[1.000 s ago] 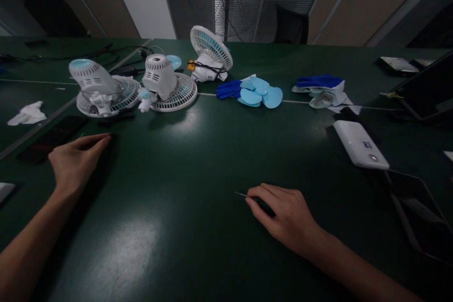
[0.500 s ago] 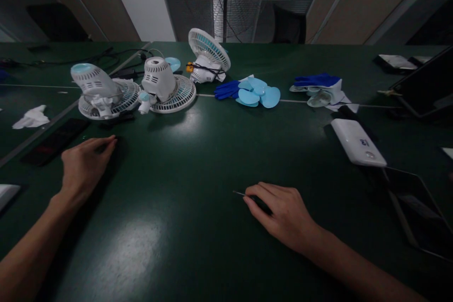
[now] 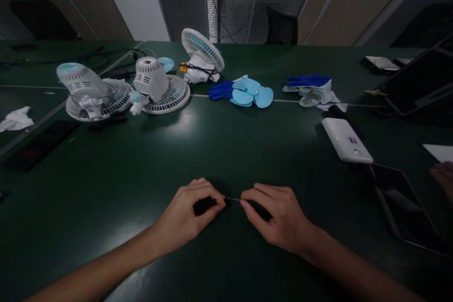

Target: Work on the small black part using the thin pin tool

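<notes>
My right hand (image 3: 278,217) pinches a thin metal rod (image 3: 233,199) between thumb and forefinger; it points left, and its other end is hidden in the hand. Facing it from the left, my left hand (image 3: 191,210) has thumb and forefinger pressed together at the rod's tip. A small dark speck shows by those left fingertips, too small to name. Both hands are low over the dark green table (image 3: 198,151).
Fan parts lie at the back left: a white fan head (image 3: 152,80), another fan head (image 3: 85,87) and a tilted fan (image 3: 201,56). Blue fan blades (image 3: 253,92) rest by gloves (image 3: 311,85). A white power bank (image 3: 347,140) and a tablet (image 3: 406,203) lie right, near another person's hand (image 3: 444,177).
My left hand has come from beside the dark phone at the left to the middle, meeting the rod's tip. My right hand keeps its pinch, nearly in place. Another person's hand shows at the right edge.
</notes>
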A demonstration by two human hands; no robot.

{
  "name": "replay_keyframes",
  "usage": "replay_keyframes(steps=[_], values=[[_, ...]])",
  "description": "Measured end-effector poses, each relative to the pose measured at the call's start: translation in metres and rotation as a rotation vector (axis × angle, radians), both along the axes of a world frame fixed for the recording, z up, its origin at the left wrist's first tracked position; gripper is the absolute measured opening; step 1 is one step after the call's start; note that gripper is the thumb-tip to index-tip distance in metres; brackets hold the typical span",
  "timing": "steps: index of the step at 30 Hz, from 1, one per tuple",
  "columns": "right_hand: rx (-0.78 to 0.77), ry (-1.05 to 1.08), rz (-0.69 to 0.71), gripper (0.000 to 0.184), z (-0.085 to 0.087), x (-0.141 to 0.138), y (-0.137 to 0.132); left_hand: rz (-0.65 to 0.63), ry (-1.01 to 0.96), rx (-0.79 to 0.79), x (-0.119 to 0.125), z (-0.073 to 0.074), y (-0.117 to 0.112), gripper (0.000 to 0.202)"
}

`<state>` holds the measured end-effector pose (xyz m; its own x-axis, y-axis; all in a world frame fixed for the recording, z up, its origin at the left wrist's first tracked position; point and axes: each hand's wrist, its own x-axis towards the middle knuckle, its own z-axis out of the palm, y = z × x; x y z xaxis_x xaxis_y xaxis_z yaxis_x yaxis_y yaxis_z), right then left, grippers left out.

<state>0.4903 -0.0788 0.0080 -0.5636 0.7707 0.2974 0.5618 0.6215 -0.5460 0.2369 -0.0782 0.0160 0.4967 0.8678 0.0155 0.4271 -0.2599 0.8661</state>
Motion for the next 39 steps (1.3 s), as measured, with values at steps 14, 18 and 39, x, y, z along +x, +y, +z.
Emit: replay_keyframes(steps=[14,18,39], values=[[-0.015,-0.043,0.03,0.014,-0.002,0.001,-0.002,-0.104,0.055,0.023,-0.01,-0.007,-0.003,0.031],[-0.01,-0.058,0.035,0.014,-0.002,0.002,-0.003,-0.111,0.057,0.025,-0.009,-0.009,-0.002,0.031],[0.006,-0.002,0.06,0.015,-0.002,-0.003,-0.006,-0.125,0.075,0.056,-0.009,-0.01,-0.002,0.027]])
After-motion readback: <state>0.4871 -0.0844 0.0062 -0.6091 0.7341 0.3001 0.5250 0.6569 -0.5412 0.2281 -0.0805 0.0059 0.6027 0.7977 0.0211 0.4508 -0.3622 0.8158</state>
